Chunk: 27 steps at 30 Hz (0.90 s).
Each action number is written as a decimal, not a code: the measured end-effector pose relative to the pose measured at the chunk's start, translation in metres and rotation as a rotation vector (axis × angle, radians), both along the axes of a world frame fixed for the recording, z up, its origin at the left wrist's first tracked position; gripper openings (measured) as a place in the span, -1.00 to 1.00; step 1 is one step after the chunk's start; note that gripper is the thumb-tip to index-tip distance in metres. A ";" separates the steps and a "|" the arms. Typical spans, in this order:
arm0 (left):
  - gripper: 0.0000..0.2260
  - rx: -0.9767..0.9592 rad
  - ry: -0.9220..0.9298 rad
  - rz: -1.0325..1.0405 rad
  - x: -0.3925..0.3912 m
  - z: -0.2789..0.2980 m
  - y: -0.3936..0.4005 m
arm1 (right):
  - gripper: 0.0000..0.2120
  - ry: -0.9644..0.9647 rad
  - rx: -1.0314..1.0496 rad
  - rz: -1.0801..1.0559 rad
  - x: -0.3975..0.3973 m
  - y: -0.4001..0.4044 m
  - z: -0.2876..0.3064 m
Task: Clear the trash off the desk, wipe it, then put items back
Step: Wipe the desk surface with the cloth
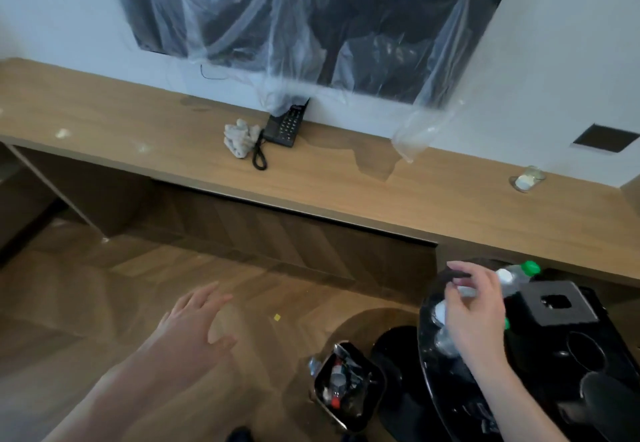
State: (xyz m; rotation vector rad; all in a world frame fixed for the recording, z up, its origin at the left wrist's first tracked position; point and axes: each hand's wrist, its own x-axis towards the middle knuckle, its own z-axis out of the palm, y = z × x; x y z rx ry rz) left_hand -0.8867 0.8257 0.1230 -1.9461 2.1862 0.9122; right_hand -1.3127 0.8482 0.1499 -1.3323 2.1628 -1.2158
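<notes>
The long wooden desk (138, 119) carries a crumpled pale cloth (239, 141) next to a black telephone (285, 128), with small pale scraps (62, 133) at its left end. A glass (528, 180) with something white inside stands at the desk's right. My left hand (197, 320) hovers open over the floor, fingers spread. My right hand (474, 306) hangs with loosely curled fingers over a round black table (429, 344), just above clear bottles (510, 278) with green caps; it plainly grips nothing. A black bin (346, 386) holding trash stands on the floor between my hands.
A black tissue box (559, 303) sits on the round table. A plastic-covered screen (311, 25) hangs on the wall, its sheet trailing onto the desk. A damp patch (374, 164) marks the desk top. A yellow scrap (277, 317) lies on the wooden floor.
</notes>
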 end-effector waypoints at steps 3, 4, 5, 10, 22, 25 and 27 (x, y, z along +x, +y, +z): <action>-0.35 -0.022 -0.019 0.032 0.045 0.009 -0.013 | -0.63 0.006 0.039 0.276 0.087 -0.028 0.010; -0.35 -0.026 -0.028 0.041 0.059 0.011 -0.017 | -0.61 0.021 0.089 0.375 0.112 -0.038 0.011; -0.34 -0.032 -0.039 0.048 0.072 0.014 -0.022 | -0.59 0.039 0.151 0.471 0.136 -0.048 0.011; -0.31 -0.088 -0.028 0.112 0.124 0.021 -0.047 | -0.41 0.158 0.365 0.756 0.224 -0.106 0.007; -0.27 -0.016 -0.181 0.265 0.256 0.018 -0.184 | -0.22 0.274 0.587 0.912 0.348 -0.329 -0.063; -0.27 -0.005 -0.184 0.294 0.282 0.022 -0.235 | -0.21 0.291 0.666 0.864 0.369 -0.401 -0.083; -0.27 -0.019 -0.165 0.322 0.295 0.026 -0.266 | -0.22 0.298 0.700 0.833 0.380 -0.453 -0.098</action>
